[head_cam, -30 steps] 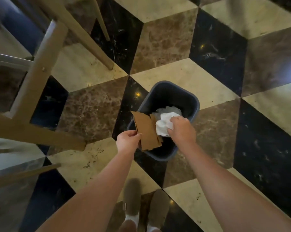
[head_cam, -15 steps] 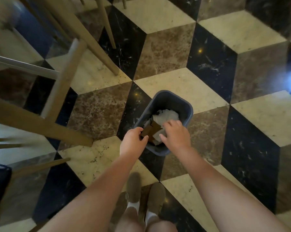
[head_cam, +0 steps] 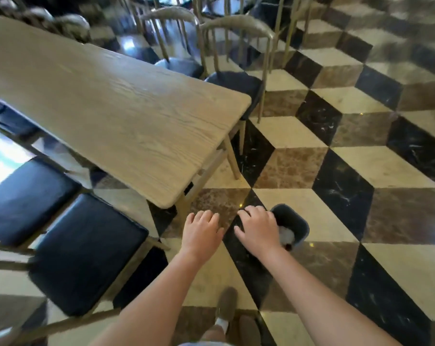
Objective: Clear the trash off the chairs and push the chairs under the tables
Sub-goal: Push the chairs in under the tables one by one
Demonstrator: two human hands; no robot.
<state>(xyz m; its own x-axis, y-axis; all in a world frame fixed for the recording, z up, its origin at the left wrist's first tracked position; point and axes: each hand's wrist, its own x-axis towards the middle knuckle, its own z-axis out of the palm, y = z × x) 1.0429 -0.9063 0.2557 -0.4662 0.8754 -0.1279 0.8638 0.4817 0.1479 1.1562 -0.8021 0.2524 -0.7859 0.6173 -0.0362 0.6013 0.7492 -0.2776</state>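
Observation:
A small dark bin [head_cam: 300, 226] stands on the floor and holds white crumpled paper [head_cam: 286, 235]. My right hand [head_cam: 258, 229] hovers over its left rim, palm down, fingers spread, holding nothing. Beside it, my left hand [head_cam: 202, 232] is also open and empty, above the floor near the wooden table's [head_cam: 106, 108] near corner. Two chairs with black padded seats [head_cam: 86, 250] [head_cam: 24, 198] stand pulled out at the table's left side, nothing on their seats. Two more chairs [head_cam: 233, 83] [head_cam: 179, 66] stand at the table's far side.
The floor is a cube-pattern marble of black, brown and cream tiles, wide open to the right of the bin. The table's legs [head_cam: 232, 158] stand just behind my hands. My shoes [head_cam: 227, 305] show at the bottom. More chair frames crowd the blurred background.
Both hands let go of the cardboard and the white paper into the bin. The view has swung up and left, so the table and chairs are in sight.

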